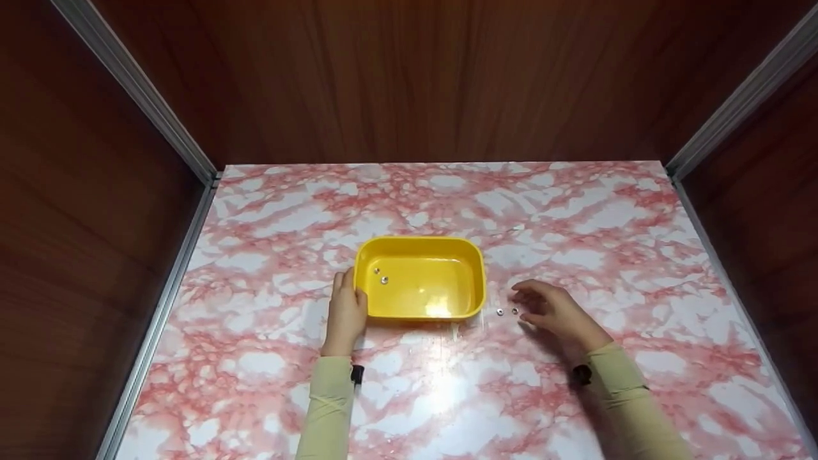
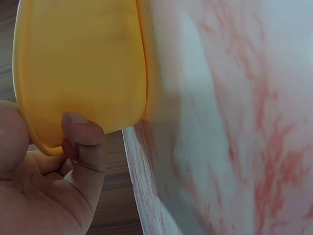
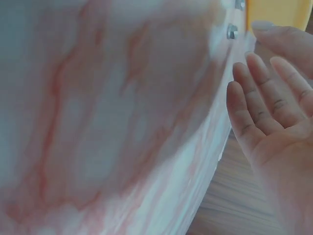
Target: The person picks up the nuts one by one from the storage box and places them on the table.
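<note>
Holds the left end of a yellow tub point(image 1: 425, 284) with the left hand point(image 1: 345, 319), bending a finger against the outer wall below the rim and setting the thumb by the near corner. Has the tub upright around the middle of a pink-and-white marbled desk point(image 1: 268, 217), with its open top facing up. Contains two small metal nuts point(image 1: 384, 280), slightly apart on the tub's floor, close to the left end. Has two more out on the desk: a left nut point(image 1: 500, 312) just right of the tub and a right nut point(image 1: 515, 311) beside it. Hovers close to the latter with the right hand point(image 1: 557, 313), loosely bending the fingers and parting the thumb from them, without any grip. Cannot tell whether touching that nut. Has the hands well apart, on opposite sides of the tub. Wears pale yellow-green sleeves point(image 1: 326, 415) and a black wrist device point(image 1: 581, 375) on each arm. Faces brown wood-grain panels point(image 1: 383, 83), edged at the corners with metal strips point(image 1: 144, 89).
</note>
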`<move>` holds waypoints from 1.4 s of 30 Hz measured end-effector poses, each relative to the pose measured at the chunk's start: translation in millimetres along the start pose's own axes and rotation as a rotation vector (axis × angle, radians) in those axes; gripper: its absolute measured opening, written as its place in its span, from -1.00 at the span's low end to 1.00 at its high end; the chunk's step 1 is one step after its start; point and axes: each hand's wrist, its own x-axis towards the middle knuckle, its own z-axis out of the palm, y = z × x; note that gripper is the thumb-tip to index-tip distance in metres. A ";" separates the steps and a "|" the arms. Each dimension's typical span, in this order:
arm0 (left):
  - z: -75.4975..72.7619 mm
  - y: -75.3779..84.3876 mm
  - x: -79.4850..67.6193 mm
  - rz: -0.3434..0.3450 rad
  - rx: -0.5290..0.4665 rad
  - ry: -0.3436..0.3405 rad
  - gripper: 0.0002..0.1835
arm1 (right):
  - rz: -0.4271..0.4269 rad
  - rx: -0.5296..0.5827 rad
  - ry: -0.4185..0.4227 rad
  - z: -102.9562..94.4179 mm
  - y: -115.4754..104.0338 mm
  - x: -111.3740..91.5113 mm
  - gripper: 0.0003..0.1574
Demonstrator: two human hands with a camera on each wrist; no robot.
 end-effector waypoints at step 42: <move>1.1 1.2 -0.6 0.023 0.012 0.034 -0.52 | -0.103 -0.110 0.081 -23.6 -44.0 26.1 -0.34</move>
